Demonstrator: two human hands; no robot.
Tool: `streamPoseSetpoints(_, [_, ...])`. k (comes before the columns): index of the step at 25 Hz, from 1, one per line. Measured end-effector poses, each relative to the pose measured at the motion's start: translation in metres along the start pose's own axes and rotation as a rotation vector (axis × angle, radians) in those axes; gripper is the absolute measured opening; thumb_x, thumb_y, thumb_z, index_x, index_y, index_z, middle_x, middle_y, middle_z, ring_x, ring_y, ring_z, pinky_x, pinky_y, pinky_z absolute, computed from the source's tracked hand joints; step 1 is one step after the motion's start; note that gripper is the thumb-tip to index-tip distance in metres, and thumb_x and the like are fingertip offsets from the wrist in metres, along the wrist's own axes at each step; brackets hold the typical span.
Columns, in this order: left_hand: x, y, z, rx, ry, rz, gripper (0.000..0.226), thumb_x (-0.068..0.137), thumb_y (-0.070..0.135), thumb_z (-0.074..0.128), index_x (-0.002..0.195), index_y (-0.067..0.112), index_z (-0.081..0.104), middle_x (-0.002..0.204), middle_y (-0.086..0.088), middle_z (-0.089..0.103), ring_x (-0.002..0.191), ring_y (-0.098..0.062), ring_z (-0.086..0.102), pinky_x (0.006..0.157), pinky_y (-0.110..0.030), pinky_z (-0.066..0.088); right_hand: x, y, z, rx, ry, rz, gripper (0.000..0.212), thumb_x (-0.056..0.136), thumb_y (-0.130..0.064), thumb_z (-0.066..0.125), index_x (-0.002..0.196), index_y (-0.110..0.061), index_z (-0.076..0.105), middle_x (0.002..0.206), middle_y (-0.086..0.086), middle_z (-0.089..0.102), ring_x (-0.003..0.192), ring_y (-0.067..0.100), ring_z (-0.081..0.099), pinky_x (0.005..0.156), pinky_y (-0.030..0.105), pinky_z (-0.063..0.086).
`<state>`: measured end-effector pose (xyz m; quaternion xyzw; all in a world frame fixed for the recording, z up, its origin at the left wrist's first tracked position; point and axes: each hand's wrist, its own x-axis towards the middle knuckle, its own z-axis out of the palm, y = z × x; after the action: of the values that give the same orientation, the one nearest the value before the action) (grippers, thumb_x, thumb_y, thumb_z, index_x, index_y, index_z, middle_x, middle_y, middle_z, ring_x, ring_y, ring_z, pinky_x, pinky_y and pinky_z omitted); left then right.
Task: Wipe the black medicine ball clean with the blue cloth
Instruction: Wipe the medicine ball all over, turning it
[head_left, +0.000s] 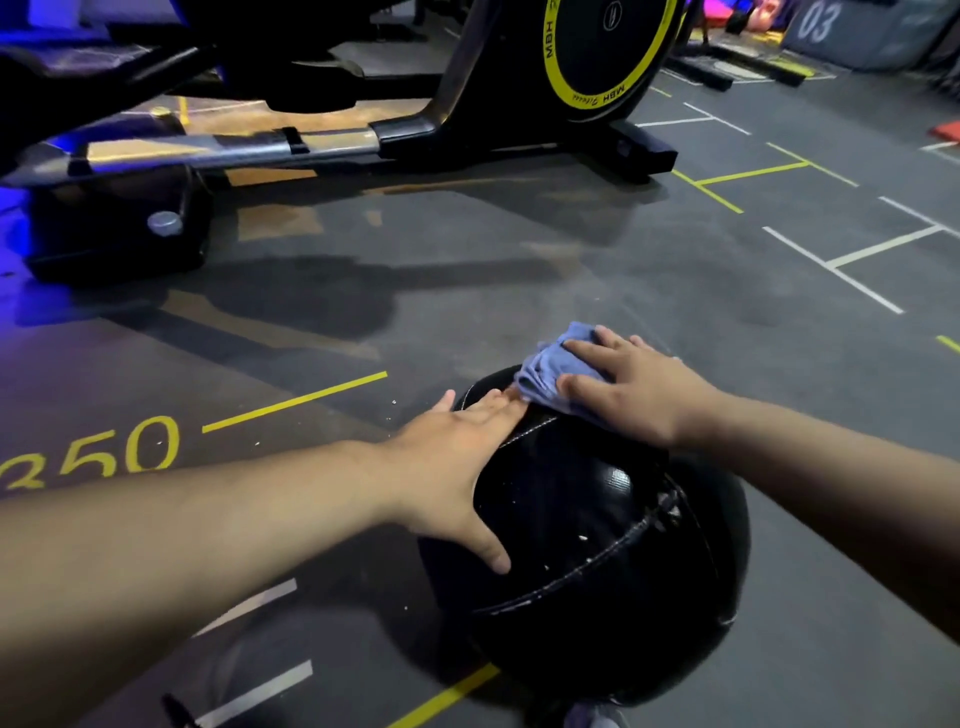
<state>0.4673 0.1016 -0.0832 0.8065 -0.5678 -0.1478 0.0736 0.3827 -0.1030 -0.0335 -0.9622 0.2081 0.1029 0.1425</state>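
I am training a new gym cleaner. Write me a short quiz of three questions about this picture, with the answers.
1. True or false: the left hand holds the blue cloth.
2. Where does the black medicine ball rest? A) on a bench B) on the floor C) on a rack
3. Fill in: the ring on the exercise machine's wheel is ___.
Key: 1 false: the right hand presses the cloth on the ball, and the left hand lies flat on the ball. 2 B. 3 yellow.

A black exercise machine (467, 104) stands on the grey line-marked floor (571, 291).
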Motion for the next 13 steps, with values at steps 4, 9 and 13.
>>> streamPoseSetpoints(4, [0.0, 0.014, 0.009, -0.003, 0.136, 0.007, 0.147, 0.046, 0.078, 0.076, 0.155, 0.02, -0.005, 0.163, 0.006, -0.006, 0.148, -0.003, -0.006, 0.122, -0.038, -0.003, 0.026, 0.004, -0.008, 0.045, -0.061, -0.051, 0.05, 0.095, -0.05, 0.045, 0.141, -0.032, 0.047, 0.152, -0.01, 0.042, 0.141, 0.017, 0.037, 0.115, 0.032, 0.027])
streamPoseSetpoints(9, [-0.007, 0.019, 0.021, -0.145, 0.094, -0.266, 0.17, 0.028, 0.078, 0.079, 0.149, 0.019, -0.024, 0.158, 0.0, -0.029, 0.146, -0.014, -0.021, 0.119, -0.055, -0.008, -0.026, 0.011, 0.012, -0.14, 0.083, -0.392, 0.064, 0.088, -0.064, 0.029, 0.146, -0.04, 0.037, 0.157, -0.017, 0.029, 0.149, 0.013, 0.018, 0.121, 0.043, 0.017])
streamPoseSetpoints(13, [-0.012, 0.016, 0.028, -0.119, 0.002, -0.209, 0.16, 0.041, 0.077, 0.078, 0.149, 0.024, -0.027, 0.156, 0.001, -0.034, 0.144, -0.013, -0.029, 0.115, -0.063, -0.01, -0.086, 0.001, 0.042, -0.347, 0.117, -0.705, 0.054, 0.097, -0.053, 0.031, 0.148, -0.038, 0.035, 0.158, -0.019, 0.025, 0.151, 0.016, 0.009, 0.12, 0.052, 0.008])
